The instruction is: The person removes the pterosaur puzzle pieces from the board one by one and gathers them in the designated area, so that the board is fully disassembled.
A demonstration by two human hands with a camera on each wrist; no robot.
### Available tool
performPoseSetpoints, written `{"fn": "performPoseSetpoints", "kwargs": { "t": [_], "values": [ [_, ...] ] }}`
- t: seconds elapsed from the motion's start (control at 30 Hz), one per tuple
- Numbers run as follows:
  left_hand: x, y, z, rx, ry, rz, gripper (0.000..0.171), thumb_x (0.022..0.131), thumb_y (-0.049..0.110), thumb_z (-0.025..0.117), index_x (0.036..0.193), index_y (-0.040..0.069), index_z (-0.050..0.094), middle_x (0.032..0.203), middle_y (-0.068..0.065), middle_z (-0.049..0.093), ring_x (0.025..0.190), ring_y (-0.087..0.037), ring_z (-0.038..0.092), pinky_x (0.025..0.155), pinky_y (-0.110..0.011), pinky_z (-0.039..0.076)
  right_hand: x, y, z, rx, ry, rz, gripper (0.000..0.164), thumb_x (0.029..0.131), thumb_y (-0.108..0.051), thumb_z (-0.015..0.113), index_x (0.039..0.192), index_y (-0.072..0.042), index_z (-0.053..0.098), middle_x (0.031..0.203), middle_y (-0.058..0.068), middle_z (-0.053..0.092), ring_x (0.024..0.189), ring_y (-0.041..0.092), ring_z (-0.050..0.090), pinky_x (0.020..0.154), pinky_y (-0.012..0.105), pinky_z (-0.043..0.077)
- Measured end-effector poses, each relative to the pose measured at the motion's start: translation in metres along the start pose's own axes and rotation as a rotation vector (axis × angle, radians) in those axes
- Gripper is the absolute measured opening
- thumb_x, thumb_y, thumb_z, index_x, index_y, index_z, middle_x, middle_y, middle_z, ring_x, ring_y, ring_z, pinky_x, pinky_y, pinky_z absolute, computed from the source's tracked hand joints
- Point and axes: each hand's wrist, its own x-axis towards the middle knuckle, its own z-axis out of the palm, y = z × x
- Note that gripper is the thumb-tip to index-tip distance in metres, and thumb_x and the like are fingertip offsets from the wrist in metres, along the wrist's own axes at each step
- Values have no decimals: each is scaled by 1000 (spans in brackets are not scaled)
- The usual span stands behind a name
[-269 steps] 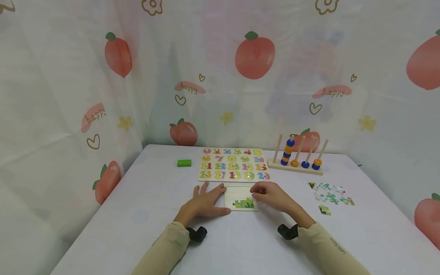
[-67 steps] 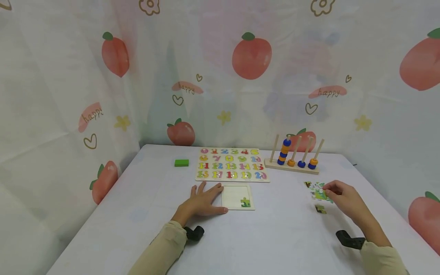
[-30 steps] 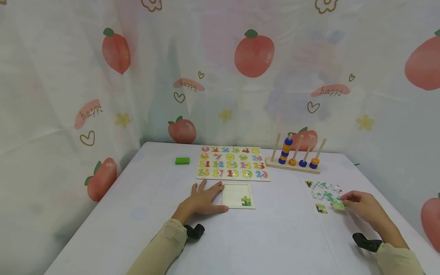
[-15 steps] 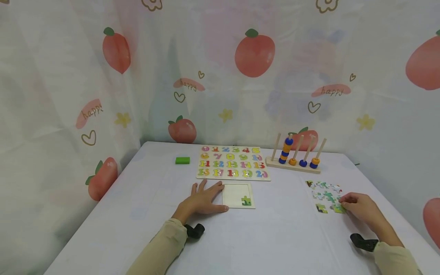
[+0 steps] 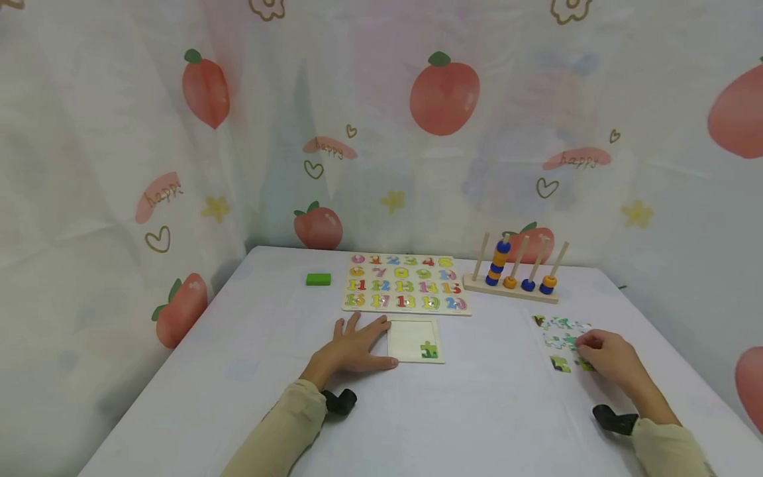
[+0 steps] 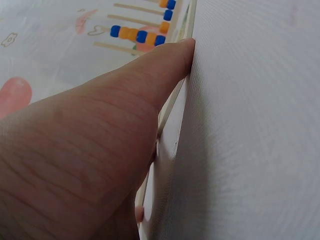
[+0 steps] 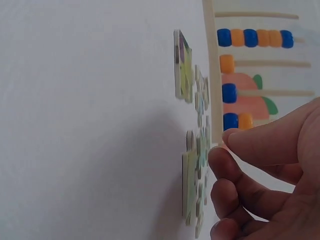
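My left hand (image 5: 352, 348) lies spread at the left side of a shallow wooden puzzle tray (image 5: 408, 331), its thumb and fingertips at the frame's edge. One green jigsaw piece (image 5: 428, 350) sits in the tray's lower right corner. Over at the right, my right hand (image 5: 608, 358) hovers above loose jigsaw pieces (image 5: 554, 342), fingers bent. Its thumb and index fingertip nearly meet in the right wrist view, with no piece clearly seen between them. Below the hand lies a green piece (image 7: 189, 185); a separate corner piece (image 5: 559, 364) is to its left. The hand partly hides several pieces.
A wooden number board (image 5: 405, 285) lies behind the tray, with a green block (image 5: 318, 279) to its left. A bead stacker (image 5: 512, 289) with upright pegs stands at the back right. Patterned cloth (image 5: 381, 132) hangs behind the white table (image 5: 465, 424).
My right hand earlier carried the green piece from the tray to the loose pieces and set it down there. It has since shifted slightly left. My left hand stays at the tray.
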Motion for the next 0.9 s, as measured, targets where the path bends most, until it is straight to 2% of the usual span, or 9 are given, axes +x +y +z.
{"fn": "performPoseSetpoints", "kwargs": {
  "t": [0.27,0.53,0.9],
  "values": [
    [-1,3,-1,-7,-1,-2,90,94,68,69,168,25,39,176,7,27,163,-42,4,126,-67,-2,2,-21,10,0,-13,-75,22,101,-5,59,114,12,66,99,20,67,90,33,58,71,39,50],
    [-1,2,0,-9,1,-4,91,93,68,69,168,25,39,176,7,27,163,-42,4,126,-67,-2,4,-47,21,37,-14,-138,24,106,-12,59,115,9,67,99,14,70,91,30,61,70,35,51],
    [0,1,1,-5,9,-2,91,93,69,69,168,26,39,176,7,27,163,-42,4,126,-67,-2,3,-84,41,65,-5,-283,21,106,-10,65,115,8,69,102,13,73,91,27,63,76,38,54]
  ]
}}
